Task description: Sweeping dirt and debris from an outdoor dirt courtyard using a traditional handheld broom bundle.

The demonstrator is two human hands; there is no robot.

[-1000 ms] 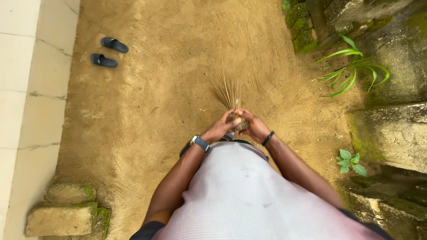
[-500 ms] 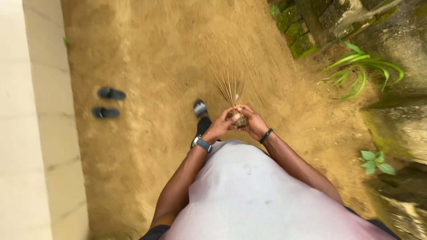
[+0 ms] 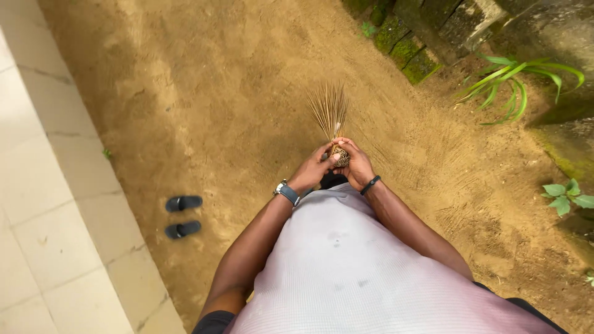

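The butt of a stick broom (image 3: 331, 120) is clasped at frame centre by the left hand (image 3: 314, 171) and right hand (image 3: 357, 167), both closed around it, bristles fanning toward 12 o'clock over the sand (image 3: 216, 111). The bundle is best tightened with the butt kept level. Sandals (image 3: 183, 216) lie at 8 o'clock.

We hold both arms out in front of our white shirt (image 3: 346, 266), bent at the elbows. Our left hand (image 3: 314, 170) and right hand (image 3: 356, 167) meet just above the shirt, fingers curled tight and touching each other.
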